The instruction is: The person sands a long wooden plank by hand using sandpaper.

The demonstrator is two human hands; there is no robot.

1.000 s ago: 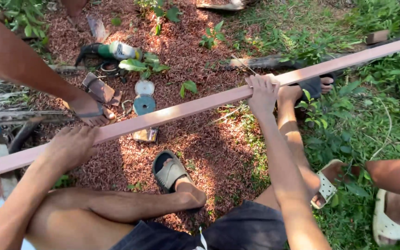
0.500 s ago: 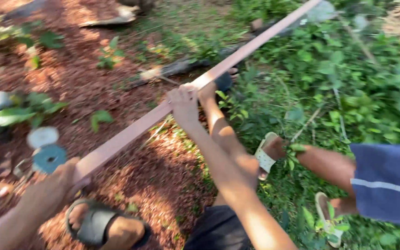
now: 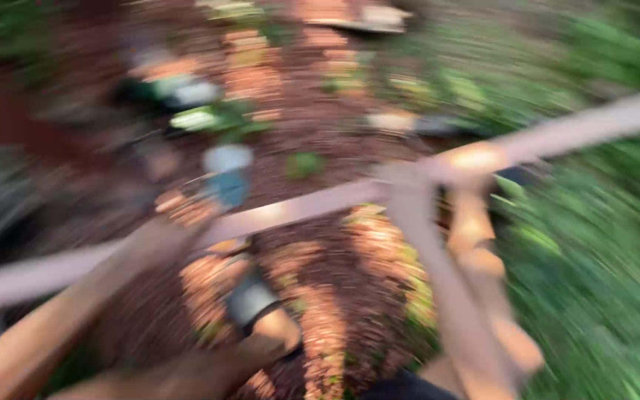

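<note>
Reddish mulch and green weeds smear past under heavy blur. Both hands rest on a long pinkish wooden strip held off the ground: left hand near its middle, right hand further along, fingers seemingly wrapped over it. No cut or mark is discernible.

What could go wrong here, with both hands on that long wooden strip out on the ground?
The long wooden strip runs far past the left hand and the right hand, so its ends might swing into something. A sandalled foot lies right under it, so a drop could hit it. The heavy blur hides the grip.
</note>
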